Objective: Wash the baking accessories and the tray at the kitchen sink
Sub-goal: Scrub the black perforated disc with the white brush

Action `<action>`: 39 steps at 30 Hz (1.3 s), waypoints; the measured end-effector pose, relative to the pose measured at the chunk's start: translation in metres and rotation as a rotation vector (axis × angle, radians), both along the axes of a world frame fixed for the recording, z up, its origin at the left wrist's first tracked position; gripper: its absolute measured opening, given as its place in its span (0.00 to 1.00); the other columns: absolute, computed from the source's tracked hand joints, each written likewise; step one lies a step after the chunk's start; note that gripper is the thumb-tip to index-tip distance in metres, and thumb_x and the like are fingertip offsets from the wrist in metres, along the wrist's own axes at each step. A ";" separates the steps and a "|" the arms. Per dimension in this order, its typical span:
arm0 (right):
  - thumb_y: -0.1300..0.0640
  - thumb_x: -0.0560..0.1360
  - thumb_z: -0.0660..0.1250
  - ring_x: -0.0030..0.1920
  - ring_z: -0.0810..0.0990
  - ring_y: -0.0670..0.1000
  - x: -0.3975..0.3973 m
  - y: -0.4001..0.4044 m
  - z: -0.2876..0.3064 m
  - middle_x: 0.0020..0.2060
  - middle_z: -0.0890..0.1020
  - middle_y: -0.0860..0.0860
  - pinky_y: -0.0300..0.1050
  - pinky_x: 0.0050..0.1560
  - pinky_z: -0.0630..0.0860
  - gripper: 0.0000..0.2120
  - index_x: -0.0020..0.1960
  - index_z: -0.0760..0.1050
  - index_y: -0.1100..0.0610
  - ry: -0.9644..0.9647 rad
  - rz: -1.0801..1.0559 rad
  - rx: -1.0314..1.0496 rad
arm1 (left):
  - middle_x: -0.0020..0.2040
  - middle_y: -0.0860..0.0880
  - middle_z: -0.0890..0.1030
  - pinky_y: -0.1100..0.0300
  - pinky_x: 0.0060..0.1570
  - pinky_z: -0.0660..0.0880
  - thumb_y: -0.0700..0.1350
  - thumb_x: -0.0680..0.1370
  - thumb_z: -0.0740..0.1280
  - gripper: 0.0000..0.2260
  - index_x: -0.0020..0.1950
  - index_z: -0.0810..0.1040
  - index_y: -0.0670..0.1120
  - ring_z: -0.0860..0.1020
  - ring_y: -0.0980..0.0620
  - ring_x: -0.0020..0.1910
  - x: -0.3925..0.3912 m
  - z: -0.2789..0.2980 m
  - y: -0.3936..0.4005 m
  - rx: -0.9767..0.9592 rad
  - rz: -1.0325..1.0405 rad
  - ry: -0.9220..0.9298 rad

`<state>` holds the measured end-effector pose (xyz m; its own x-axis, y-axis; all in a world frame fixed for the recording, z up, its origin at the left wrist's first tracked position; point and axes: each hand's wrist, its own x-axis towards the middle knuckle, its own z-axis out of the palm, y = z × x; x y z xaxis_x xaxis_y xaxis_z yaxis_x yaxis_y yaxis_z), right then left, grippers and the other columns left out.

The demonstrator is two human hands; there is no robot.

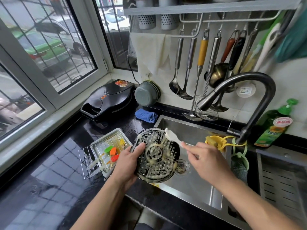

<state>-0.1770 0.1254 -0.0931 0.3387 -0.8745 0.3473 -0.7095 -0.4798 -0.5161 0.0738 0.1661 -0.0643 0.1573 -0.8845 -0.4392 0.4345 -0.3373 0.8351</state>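
A wet black counter [54, 176] carries a metal tray [116, 132], blue cloth [146, 115] and black griddle [108, 98].

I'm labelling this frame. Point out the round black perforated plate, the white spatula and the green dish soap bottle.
round black perforated plate [157, 155], head view, its raised centre ring
white spatula [172, 136], head view, its blade
green dish soap bottle [272, 130], head view, its label

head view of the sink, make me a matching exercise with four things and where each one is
Things:
1. perforated round plate
2. blue cloth
3. dish soap bottle
4. baking tray

Places:
A. on the counter behind the sink's left corner
B. on the counter left of the sink, under a wire rack
C. in the left hand, over the sink's edge
D. right of the faucet

Pairs: 1-C, 2-A, 3-D, 4-B
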 end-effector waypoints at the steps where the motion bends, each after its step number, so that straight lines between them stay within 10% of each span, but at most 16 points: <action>1: 0.60 0.77 0.70 0.29 0.70 0.46 0.001 0.003 0.001 0.31 0.72 0.45 0.47 0.26 0.70 0.23 0.68 0.74 0.43 0.000 0.053 0.013 | 0.52 0.32 0.84 0.46 0.48 0.84 0.43 0.82 0.67 0.15 0.61 0.78 0.32 0.86 0.37 0.48 0.002 0.000 0.000 -0.004 -0.002 -0.004; 28: 0.59 0.78 0.70 0.28 0.70 0.45 -0.018 0.014 0.012 0.31 0.72 0.43 0.46 0.25 0.70 0.22 0.68 0.74 0.42 0.057 0.164 0.051 | 0.55 0.33 0.84 0.38 0.61 0.78 0.43 0.82 0.67 0.16 0.64 0.76 0.33 0.85 0.36 0.53 0.006 0.005 -0.006 0.034 0.030 0.036; 39: 0.57 0.79 0.69 0.32 0.71 0.48 -0.014 0.031 0.005 0.31 0.72 0.45 0.46 0.30 0.70 0.23 0.68 0.73 0.37 -0.030 0.194 0.139 | 0.56 0.35 0.85 0.48 0.48 0.85 0.44 0.84 0.62 0.14 0.62 0.78 0.34 0.85 0.39 0.54 0.013 0.010 -0.006 0.097 0.068 0.092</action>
<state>-0.1913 0.1568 -0.0884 0.4966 -0.8339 0.2409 -0.5941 -0.5289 -0.6060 0.0867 0.1596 -0.0546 0.1703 -0.8259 -0.5374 0.5323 -0.3818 0.7555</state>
